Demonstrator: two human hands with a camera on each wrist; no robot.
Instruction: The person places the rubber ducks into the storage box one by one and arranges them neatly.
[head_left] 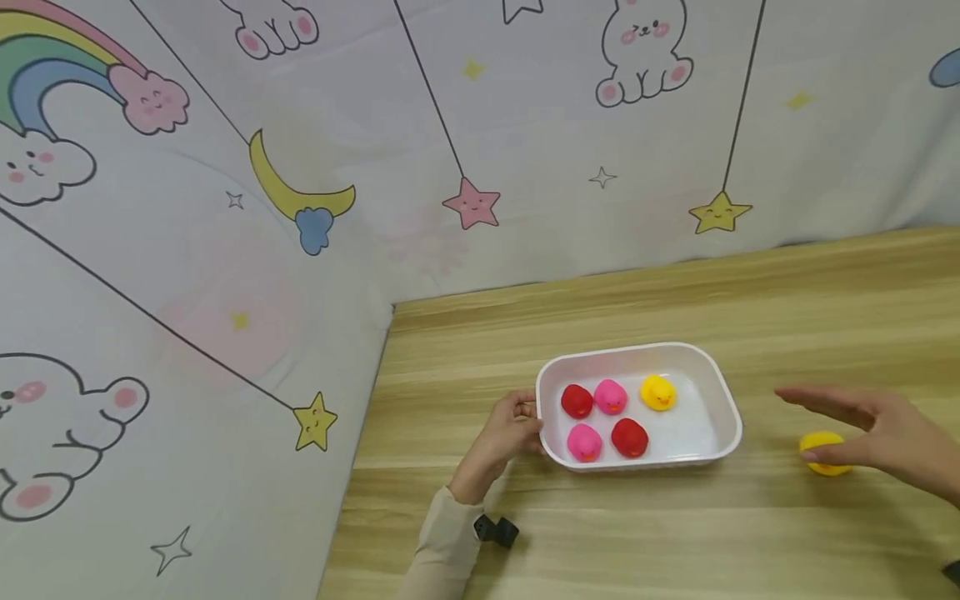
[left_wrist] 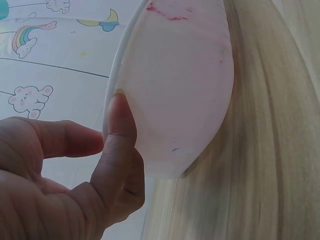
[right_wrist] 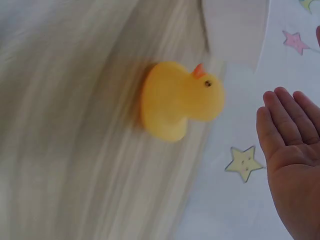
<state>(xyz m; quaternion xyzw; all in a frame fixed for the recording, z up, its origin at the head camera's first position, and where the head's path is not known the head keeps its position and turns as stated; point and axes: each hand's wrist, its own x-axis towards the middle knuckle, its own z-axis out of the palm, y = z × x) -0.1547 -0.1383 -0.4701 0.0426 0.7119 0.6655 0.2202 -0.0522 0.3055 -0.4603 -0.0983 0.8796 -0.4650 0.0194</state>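
A white plastic tray (head_left: 716, 417) stands on the table, holding two red rubber ducks (head_left: 629, 437), two pink rubber ducks (head_left: 584, 443) and a yellow rubber duck (head_left: 657, 392). My left hand (head_left: 504, 437) pinches the rim at its left end; in the left wrist view, fingers of the hand (left_wrist: 95, 175) meet at the tray's edge. Right of the tray, another yellow rubber duck (head_left: 825, 467) sits upright on the table. Over this duck my right hand (head_left: 888, 437) hovers with fingers straight and thumb apart. The right wrist view shows the duck (right_wrist: 172, 102) apart from the open palm (right_wrist: 295, 155).
The wooden table (head_left: 637, 533) meets a white cloth backdrop (head_left: 540, 125) printed with stars and bears at its back and left edges. A small black device (head_left: 497, 531) is at the left wrist.
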